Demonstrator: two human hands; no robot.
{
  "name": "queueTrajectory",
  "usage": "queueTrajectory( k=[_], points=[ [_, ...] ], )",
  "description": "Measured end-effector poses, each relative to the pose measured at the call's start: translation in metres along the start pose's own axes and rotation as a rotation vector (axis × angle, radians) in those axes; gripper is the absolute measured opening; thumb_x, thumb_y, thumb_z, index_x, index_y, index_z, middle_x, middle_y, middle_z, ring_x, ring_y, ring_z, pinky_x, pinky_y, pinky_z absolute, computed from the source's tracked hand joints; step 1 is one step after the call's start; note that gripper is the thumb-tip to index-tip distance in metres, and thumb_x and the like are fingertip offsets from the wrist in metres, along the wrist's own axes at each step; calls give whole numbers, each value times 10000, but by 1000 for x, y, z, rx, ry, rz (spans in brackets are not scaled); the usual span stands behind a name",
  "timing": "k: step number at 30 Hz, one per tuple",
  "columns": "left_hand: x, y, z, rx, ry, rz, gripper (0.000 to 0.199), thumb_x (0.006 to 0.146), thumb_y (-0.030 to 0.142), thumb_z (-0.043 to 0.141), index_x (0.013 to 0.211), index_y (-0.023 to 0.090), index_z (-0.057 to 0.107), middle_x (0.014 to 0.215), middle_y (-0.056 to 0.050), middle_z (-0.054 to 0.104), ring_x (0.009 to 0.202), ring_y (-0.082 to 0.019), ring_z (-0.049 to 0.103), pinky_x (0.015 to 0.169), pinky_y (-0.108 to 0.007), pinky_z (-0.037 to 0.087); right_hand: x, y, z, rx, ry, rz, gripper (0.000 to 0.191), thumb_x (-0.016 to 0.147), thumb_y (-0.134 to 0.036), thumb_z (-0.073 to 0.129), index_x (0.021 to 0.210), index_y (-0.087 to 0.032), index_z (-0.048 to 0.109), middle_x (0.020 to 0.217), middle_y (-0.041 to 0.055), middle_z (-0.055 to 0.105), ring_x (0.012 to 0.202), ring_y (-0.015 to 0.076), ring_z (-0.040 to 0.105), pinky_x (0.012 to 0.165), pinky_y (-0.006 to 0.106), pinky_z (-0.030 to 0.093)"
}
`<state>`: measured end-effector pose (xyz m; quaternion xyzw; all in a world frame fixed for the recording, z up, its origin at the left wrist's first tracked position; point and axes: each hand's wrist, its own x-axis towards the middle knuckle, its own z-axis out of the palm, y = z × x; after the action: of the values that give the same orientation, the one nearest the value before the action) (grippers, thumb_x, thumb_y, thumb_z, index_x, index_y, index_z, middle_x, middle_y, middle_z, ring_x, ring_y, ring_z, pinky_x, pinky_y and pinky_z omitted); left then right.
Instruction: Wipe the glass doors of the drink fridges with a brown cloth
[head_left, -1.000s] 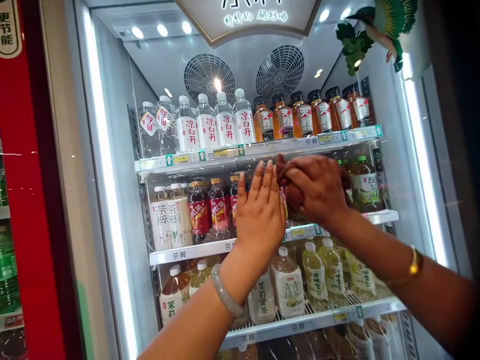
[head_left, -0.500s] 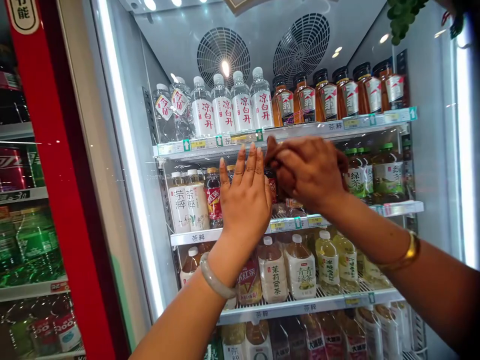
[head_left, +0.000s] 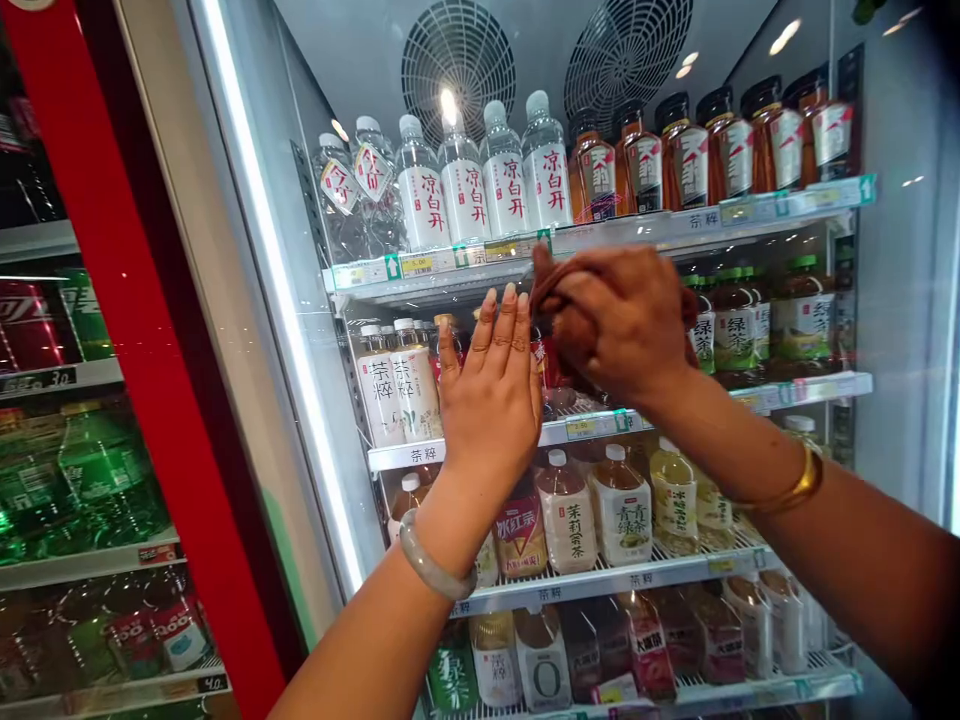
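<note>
My left hand [head_left: 491,400] lies flat against the glass door [head_left: 450,275] of a lit drinks cooler, its fingers stretched upward. A grey bangle circles that wrist. Just right of it, my right hand [head_left: 622,325] is closed around a dark reddish-brown cloth [head_left: 546,288], bunched under the fingers and held at the glass. A gold bracelet is on the right wrist. Behind the pane, water bottles [head_left: 506,185] with white labels and amber bottles [head_left: 684,150] with black caps line the top shelf. Both hands hide part of the second shelf's bottles.
Lower shelves hold tea bottles [head_left: 566,515] and green-capped bottles [head_left: 802,305]. A red frame post [head_left: 135,330] stands to the left, and beyond it another cooler holds green soda bottles [head_left: 105,465]. A bright light strip [head_left: 281,300] runs down the left inner side.
The view has tipped down and turned slightly left, so the shelves sit higher and farther right in the picture. Both hands keep nearly the same pose, the right still gripping the cloth.
</note>
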<state>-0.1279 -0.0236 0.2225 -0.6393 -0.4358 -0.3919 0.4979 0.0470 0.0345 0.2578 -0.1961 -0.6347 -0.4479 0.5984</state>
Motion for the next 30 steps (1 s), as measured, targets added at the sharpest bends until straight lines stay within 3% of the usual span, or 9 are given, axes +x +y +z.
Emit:
queueTrajectory(
  k=[3, 5, 8, 12, 16, 19, 22, 26, 30],
  points=[
    [-6, -3, 0, 2, -1, 14, 651, 1055, 239, 381, 1684, 195, 218, 1738, -55, 294, 1642, -218, 199, 1365, -515, -22, -12, 14, -8, -18, 120, 178, 260, 970, -387, 584, 1155, -246, 699, 1259, 84, 654, 1162, 262, 571, 1011, 443, 412],
    [-10, -5, 2, 3, -1, 21, 655, 1052, 239, 387, 1682, 176, 219, 1743, -50, 281, 1646, -211, 176, 1366, -484, -32, -38, 1, -14, -58, 143, 278, 214, 941, -375, 626, 1088, -240, 704, 1226, 92, 657, 1146, 273, 578, 997, 452, 418],
    [-13, -8, 0, -19, -5, 20, 661, 1045, 218, 387, 1682, 173, 217, 1741, -49, 283, 1646, -209, 176, 1351, -490, -101, -60, -37, -14, -28, 52, 147, 217, 919, -362, 647, 1101, -256, 696, 1229, 75, 684, 1171, 284, 583, 993, 462, 408],
    [-9, -19, -11, -38, -5, -39, 656, 1026, 199, 432, 1666, 238, 290, 1732, -44, 310, 1651, -260, 157, 1313, -585, -177, -20, -40, -2, 53, -61, -81, 242, 969, -366, 579, 1158, -270, 694, 1249, 47, 699, 1184, 254, 573, 995, 447, 393],
    [-12, -32, -19, -22, -23, -53, 643, 1034, 210, 433, 1662, 232, 300, 1741, -66, 288, 1650, -283, 157, 1319, -633, -120, 10, -1, -3, 1, -34, 141, 290, 970, -386, 600, 1173, -200, 689, 1308, 116, 641, 1219, 265, 541, 1048, 470, 384],
    [-23, -37, -19, 3, -30, -49, 686, 1031, 196, 426, 1684, 229, 219, 1746, -70, 276, 1650, -275, 152, 1341, -629, -14, -14, -15, -7, -91, 93, 285, 247, 936, -383, 640, 1080, -193, 705, 1247, 133, 652, 1179, 298, 568, 991, 489, 416],
    [-30, -42, -19, 15, -41, -31, 695, 1033, 193, 413, 1689, 199, 186, 1747, -77, 273, 1649, -260, 153, 1354, -604, 48, -32, -57, 1, -25, 32, 66, 228, 913, -332, 669, 1113, -228, 706, 1222, 89, 697, 1148, 302, 592, 943, 471, 416],
    [-28, -51, -26, 23, -35, -51, 608, 1065, 208, 358, 1665, 166, 265, 1727, -79, 319, 1636, -242, 222, 1356, -595, 0, 8, -72, 18, 23, 39, -212, 221, 982, -334, 589, 1144, -228, 696, 1210, 66, 717, 1104, 265, 589, 901, 433, 392],
    [-33, -62, -36, 51, -50, -69, 603, 1078, 228, 365, 1670, 208, 251, 1732, -67, 301, 1638, -254, 206, 1350, -622, 22, 33, -52, 18, 3, 51, 52, 249, 988, -350, 581, 1172, -227, 696, 1284, 92, 659, 1143, 264, 559, 959, 447, 380]
  ],
)
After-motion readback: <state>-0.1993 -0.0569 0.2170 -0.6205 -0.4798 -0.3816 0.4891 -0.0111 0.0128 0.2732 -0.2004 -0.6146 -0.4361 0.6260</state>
